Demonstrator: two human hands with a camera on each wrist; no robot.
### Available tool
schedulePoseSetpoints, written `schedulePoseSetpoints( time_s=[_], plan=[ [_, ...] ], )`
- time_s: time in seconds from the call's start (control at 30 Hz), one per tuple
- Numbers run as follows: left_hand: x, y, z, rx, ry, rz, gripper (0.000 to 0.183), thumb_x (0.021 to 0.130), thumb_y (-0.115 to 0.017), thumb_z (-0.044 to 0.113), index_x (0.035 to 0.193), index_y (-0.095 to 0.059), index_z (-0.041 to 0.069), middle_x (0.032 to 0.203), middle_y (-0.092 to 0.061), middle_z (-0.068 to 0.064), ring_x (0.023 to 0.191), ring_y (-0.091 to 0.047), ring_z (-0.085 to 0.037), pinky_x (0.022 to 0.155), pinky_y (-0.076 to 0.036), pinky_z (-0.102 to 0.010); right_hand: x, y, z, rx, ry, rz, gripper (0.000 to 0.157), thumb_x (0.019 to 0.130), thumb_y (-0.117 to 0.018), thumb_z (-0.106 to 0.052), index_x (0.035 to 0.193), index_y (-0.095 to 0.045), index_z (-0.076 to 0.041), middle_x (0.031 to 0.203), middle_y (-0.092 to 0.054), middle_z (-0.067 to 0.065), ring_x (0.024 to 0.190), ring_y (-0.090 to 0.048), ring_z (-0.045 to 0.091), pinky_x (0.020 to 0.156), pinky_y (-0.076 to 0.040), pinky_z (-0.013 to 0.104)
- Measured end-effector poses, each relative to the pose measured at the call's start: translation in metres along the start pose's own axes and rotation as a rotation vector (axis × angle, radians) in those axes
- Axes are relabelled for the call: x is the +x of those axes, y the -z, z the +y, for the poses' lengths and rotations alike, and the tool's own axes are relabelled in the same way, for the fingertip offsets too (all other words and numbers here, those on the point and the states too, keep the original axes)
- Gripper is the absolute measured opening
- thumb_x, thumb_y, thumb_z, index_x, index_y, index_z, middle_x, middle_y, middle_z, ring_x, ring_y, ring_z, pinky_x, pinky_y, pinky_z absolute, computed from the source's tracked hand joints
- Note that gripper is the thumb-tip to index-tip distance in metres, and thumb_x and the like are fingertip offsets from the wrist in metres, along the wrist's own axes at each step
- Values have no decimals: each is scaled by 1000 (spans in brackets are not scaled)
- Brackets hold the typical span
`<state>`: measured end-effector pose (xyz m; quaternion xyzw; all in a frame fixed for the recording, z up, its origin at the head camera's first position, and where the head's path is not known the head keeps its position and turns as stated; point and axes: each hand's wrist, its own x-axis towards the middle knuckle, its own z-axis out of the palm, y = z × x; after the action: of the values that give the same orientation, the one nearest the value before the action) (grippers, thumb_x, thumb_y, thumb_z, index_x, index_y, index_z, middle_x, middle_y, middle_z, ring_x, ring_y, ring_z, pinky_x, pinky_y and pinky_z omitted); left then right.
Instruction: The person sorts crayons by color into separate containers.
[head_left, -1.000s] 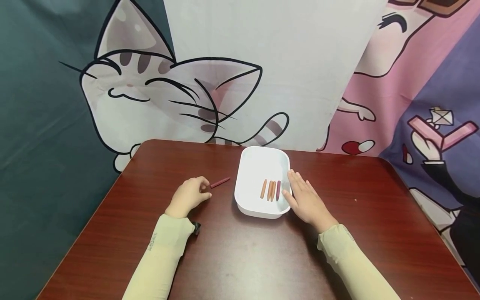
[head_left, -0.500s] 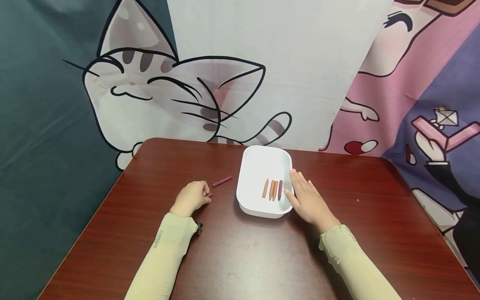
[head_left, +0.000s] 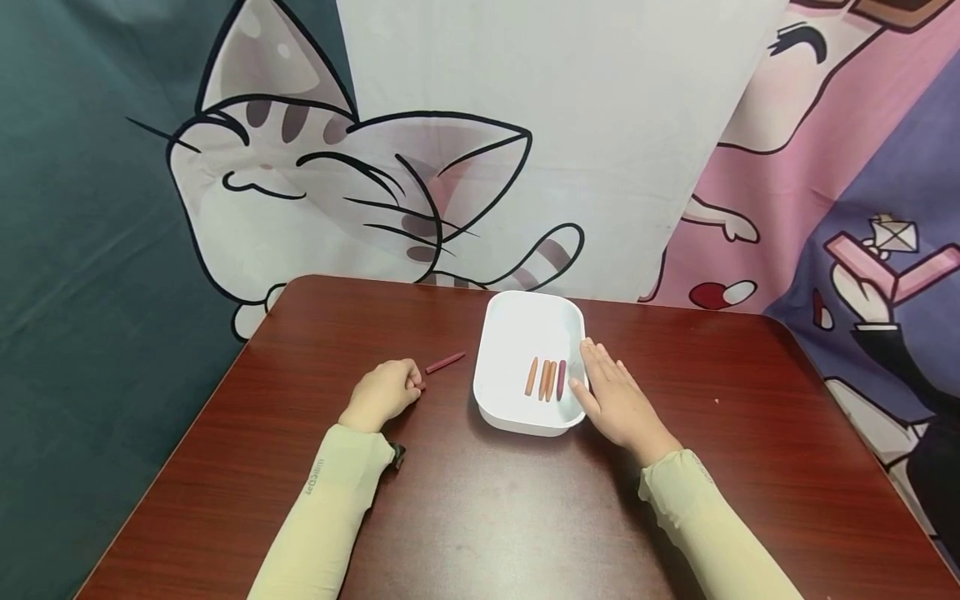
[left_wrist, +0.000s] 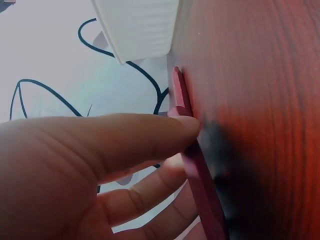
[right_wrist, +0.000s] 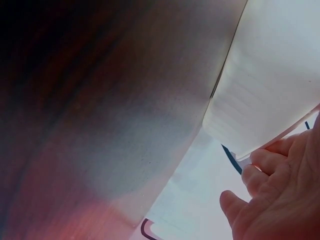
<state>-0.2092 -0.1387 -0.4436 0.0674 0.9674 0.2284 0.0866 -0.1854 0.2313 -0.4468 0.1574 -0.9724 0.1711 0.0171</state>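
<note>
Between thumb and fingers my left hand [head_left: 381,394] pinches a dark red crayon [left_wrist: 204,192], close over the table; in the head view only its end shows. A second dark red crayon [head_left: 446,362] lies just beyond that hand, pointing toward the white plastic tray [head_left: 517,422]. Inside the tray, several crayons lie side by side: orange-brown crayons [head_left: 546,380] and one purple-red crayon [head_left: 561,380] at the right. My right hand [head_left: 620,408] rests against the tray's right rim, fingers straight and thumb over the edge. In the right wrist view its fingertips are beside the tray wall [right_wrist: 265,95].
A reddish-brown wooden table [head_left: 480,517] carries everything. Behind its far edge hangs a cloth backdrop [head_left: 615,150] printed with a cartoon cat. A tiny pale speck [head_left: 716,401] lies on the table to the right.
My left hand has drawn slightly back toward me, and its fingers have closed on a dark red crayon. The right hand stays at the tray's rim. The view has shifted a little.
</note>
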Motion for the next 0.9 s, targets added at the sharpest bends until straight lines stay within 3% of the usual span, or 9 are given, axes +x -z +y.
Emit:
schedulePoseSetpoints(
  time_s=[0.13, 0.27, 0.4, 0.6, 0.77, 0.9],
  plan=[
    [0, 1, 0, -48, -58, 15, 9, 96, -70, 14, 95, -61, 12, 86, -57, -1, 79, -55, -18, 71, -47, -37, 0, 0, 0, 1, 2, -2, 71, 108, -41, -43, 160, -19, 0, 167, -19, 17, 153, -17, 37, 120, -16, 59],
    [1, 2, 0, -182, -90, 14, 6, 98, -65, 12, 103, -63, 9, 91, -63, -3, 83, -57, -19, 77, -48, -38, 0, -1, 1, 4, 1, 1, 71, 108, -41, -43, 160, -19, 0, 167, -19, 17, 153, -16, 37, 120, -16, 59],
    [4, 1, 0, -425, -90, -23, 14, 99, -62, 9, 111, -64, 1, 91, -69, -9, 77, -60, -19, 71, -49, -33, 0, -1, 1, 3, 1, 1, 71, 108, -40, -43, 161, -18, -1, 167, -19, 17, 153, -16, 37, 120, -16, 59],
    [6, 2, 2, -840, -55, -150, 28, 103, -57, 8, 124, -58, -10, 105, -71, -24, 78, -64, -18, 67, -54, -26, 0, -1, 1, 2, -1, -4, 71, 108, -40, -43, 161, -17, -1, 167, -18, 17, 153, -16, 37, 120, -16, 59],
    [6, 3, 7, -1033, -42, -212, 37, 105, -56, 11, 134, -53, -12, 122, -64, -32, 97, -71, -27, 77, -60, -31, 1, -1, 1, 6, -6, -12, 72, 107, -41, -43, 161, -17, -1, 167, -18, 17, 154, -15, 37, 121, -15, 59],
    [5, 2, 12, -1131, -66, -243, 40, 106, -53, 11, 138, -49, -12, 127, -60, -34, 103, -71, -28, 83, -60, -35, 1, -1, 0, 9, -6, -15, 72, 107, -42, -43, 161, -17, -1, 167, -18, 17, 153, -16, 38, 121, -15, 58]
  ],
)
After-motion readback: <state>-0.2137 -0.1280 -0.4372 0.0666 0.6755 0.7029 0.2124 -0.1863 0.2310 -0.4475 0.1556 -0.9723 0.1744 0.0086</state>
